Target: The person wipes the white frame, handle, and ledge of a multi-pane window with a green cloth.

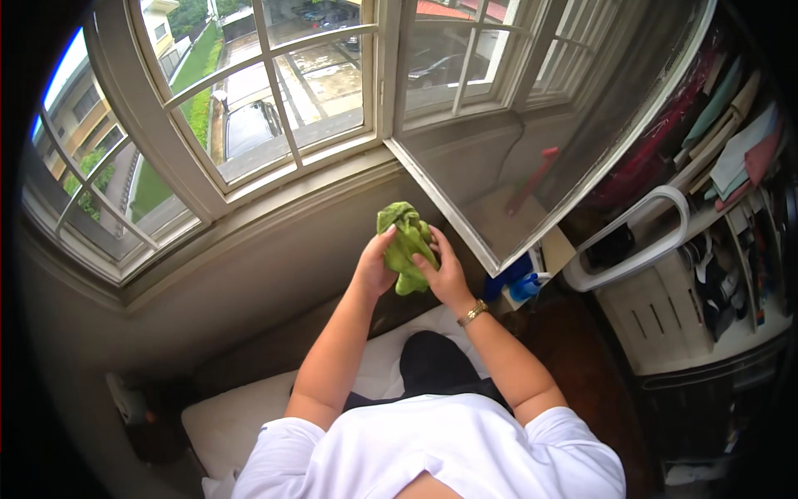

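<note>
A crumpled green cloth (406, 248) is held up in front of me, bunched between both hands. My left hand (378, 264) grips its left side, thumb lying along the fabric. On the other side, my right hand (445, 270) has its fingers closed round the cloth, thumb pressed on the front. Parts of the fingers are hidden behind the fabric. A gold-coloured watch or bracelet (472, 313) circles my right wrist. Just beyond the cloth to the right hangs an opened window screen (532, 175) in a white frame, apart from my hands.
White-framed paned windows (274, 91) run along the wall ahead, above a sill (274, 193). A white mattress (241, 416) lies below me. A blue bottle (525, 287) stands right of my right hand. Farther right is a shelf unit (657, 324) with folded clothes (740, 141).
</note>
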